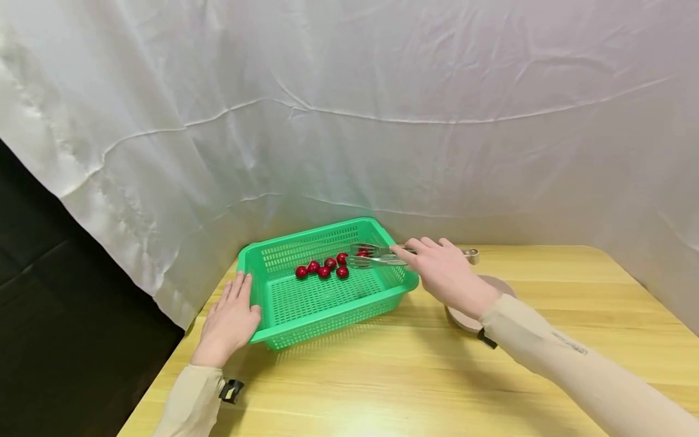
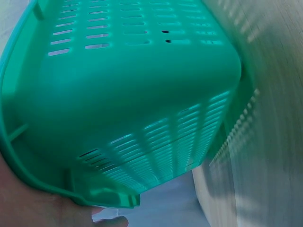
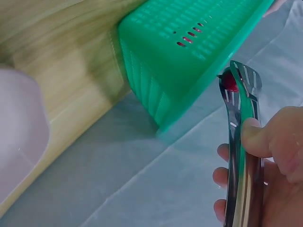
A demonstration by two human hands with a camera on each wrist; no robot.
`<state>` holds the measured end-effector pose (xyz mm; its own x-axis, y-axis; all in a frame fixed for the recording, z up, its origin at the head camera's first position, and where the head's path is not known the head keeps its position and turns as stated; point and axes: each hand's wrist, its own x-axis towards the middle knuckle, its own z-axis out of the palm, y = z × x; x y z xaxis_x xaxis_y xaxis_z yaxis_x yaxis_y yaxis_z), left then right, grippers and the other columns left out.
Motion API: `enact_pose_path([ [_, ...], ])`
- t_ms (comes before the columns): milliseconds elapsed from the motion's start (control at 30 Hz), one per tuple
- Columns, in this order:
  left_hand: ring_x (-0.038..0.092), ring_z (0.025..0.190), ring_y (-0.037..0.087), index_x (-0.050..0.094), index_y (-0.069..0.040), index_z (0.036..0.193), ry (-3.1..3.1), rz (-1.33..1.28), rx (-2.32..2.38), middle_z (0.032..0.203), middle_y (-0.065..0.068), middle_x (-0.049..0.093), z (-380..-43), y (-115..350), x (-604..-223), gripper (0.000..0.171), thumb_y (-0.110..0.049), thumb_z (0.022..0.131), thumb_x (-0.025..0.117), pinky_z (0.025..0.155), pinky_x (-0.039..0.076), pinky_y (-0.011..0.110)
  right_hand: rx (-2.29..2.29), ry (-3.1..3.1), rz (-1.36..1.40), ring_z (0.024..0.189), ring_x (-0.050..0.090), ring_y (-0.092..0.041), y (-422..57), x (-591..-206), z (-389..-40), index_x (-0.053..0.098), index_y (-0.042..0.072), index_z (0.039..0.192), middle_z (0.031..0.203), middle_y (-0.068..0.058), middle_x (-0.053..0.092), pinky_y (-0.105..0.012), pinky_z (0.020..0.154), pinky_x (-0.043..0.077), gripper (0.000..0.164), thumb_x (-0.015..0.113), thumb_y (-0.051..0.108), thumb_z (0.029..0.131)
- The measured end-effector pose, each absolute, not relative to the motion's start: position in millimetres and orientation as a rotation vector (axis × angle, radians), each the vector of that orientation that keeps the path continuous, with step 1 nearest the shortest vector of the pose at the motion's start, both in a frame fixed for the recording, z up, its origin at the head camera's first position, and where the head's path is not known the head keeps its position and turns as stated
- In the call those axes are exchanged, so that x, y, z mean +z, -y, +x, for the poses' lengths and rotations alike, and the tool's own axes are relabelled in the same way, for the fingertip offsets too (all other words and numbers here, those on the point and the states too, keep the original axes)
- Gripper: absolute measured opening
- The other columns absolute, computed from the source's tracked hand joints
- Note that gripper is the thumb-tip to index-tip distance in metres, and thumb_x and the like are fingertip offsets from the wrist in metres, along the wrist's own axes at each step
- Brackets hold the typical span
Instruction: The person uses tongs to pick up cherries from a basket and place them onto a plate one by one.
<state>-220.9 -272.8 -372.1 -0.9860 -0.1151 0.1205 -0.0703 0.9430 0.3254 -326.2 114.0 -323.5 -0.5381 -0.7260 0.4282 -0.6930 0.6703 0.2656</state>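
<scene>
**Red cherry (image 3: 230, 82) between the tongs' tips**

My right hand (image 1: 445, 273) pinches the metal tongs (image 3: 234, 161), with the thumb on one side and the fingers on the other. Their slotted tips are closed around one round cherry, deep red and shiny. It is at the right end of the green basket (image 1: 333, 314); its exact height I cannot tell. Six more cherries (image 1: 324, 272), also dark red and with small bright reflections, lie loosely grouped inside. My left hand (image 1: 232, 318) rests on the left rim, its fingers straight and near together. A pale dish (image 3: 21, 132) stands on the wooden table (image 1: 349, 382), partly under my right forearm.
</scene>
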Motion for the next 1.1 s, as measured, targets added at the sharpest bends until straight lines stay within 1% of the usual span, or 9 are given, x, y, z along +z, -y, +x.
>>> enact_pose_path([
  [367, 0.005, 0.145, 0.048, 0.012, 0.002, 0.156, 2.966, 0.141, -0.479, 0.162, 0.023, 0.005, -221, 272, -371, 0.065, -0.022, 0.100, 0.036, 0.109, 0.012, 0.070, -0.027, 2.409, 1.033, 0.107, 0.058, -0.026, -147, -317, -315, 0.051, 0.015, 0.145, 0.124, -0.006, 0.061, -0.037, 0.070, 0.045, 0.067, 0.069, -0.004, 0.083],
  [500, 0.004, 0.145, 0.048, 0.012, 0.002, 0.156, 2.964, 0.143, -0.484, 0.162, 0.023, 0.005, -221, 273, -371, 0.065, -0.021, 0.100, 0.036, 0.109, 0.012, 0.070, -0.020, 2.412, 1.006, 0.107, 0.057, -0.027, -160, -315, -314, 0.051, 0.014, 0.145, 0.124, -0.007, 0.061, -0.038, 0.070, 0.045, 0.073, 0.064, -0.011, 0.078],
  [567, 0.005, 0.145, 0.048, 0.013, 0.002, 0.156, 2.960, 0.140, -0.487, 0.162, 0.024, 0.006, -221, 272, -371, 0.065, -0.021, 0.100, 0.036, 0.108, 0.012, 0.070, -0.010, 2.405, 0.989, 0.104, 0.057, -0.027, -168, -315, -313, 0.052, 0.014, 0.144, 0.124, -0.007, 0.061, -0.037, 0.067, 0.045, 0.075, 0.062, -0.013, 0.076],
  [733, 0.005, 0.145, 0.048, 0.013, 0.002, 0.156, 2.958, 0.135, -0.492, 0.162, 0.023, 0.006, -221, 271, -372, 0.065, -0.021, 0.100, 0.036, 0.108, 0.012, 0.071, -0.001, 2.386, 0.953, 0.098, 0.059, -0.028, -190, -314, -311, 0.054, 0.014, 0.142, 0.120, -0.009, 0.062, -0.036, 0.062, 0.043, 0.074, 0.064, -0.014, 0.074],
  [900, 0.003, 0.146, 0.047, 0.013, 0.001, 0.157, 2.960, 0.134, -0.498, 0.162, 0.022, 0.004, -221, 271, -371, 0.064, -0.022, 0.101, 0.035, 0.108, 0.010, 0.071, -0.043, 2.408, 0.902, 0.099, 0.059, -0.030, -214, -315, -308, 0.055, 0.013, 0.140, 0.120, -0.009, 0.062, -0.037, 0.062, 0.043, 0.072, 0.069, -0.010, 0.073],
  [967, 0.003, 0.146, 0.046, 0.012, 0.001, 0.157, 2.959, 0.134, -0.497, 0.162, 0.022, 0.004, -221, 271, -370, 0.064, -0.022, 0.101, 0.034, 0.108, 0.010, 0.072, -0.057, 2.417, 0.887, 0.099, 0.060, -0.030, -223, -317, -308, 0.056, 0.012, 0.140, 0.119, -0.009, 0.063, -0.039, 0.063, 0.046, 0.070, 0.071, -0.009, 0.074],
  [1100, 0.003, 0.146, 0.046, 0.013, 0.001, 0.157, 2.961, 0.136, -0.493, 0.162, 0.022, 0.004, -221, 272, -371, 0.064, -0.022, 0.100, 0.034, 0.108, 0.010, 0.072, -0.031, 2.476, 0.879, 0.104, 0.060, -0.036, -239, -328, -309, 0.056, 0.009, 0.140, 0.120, -0.014, 0.063, -0.051, 0.072, 0.050, 0.065, 0.069, -0.007, 0.078],
])
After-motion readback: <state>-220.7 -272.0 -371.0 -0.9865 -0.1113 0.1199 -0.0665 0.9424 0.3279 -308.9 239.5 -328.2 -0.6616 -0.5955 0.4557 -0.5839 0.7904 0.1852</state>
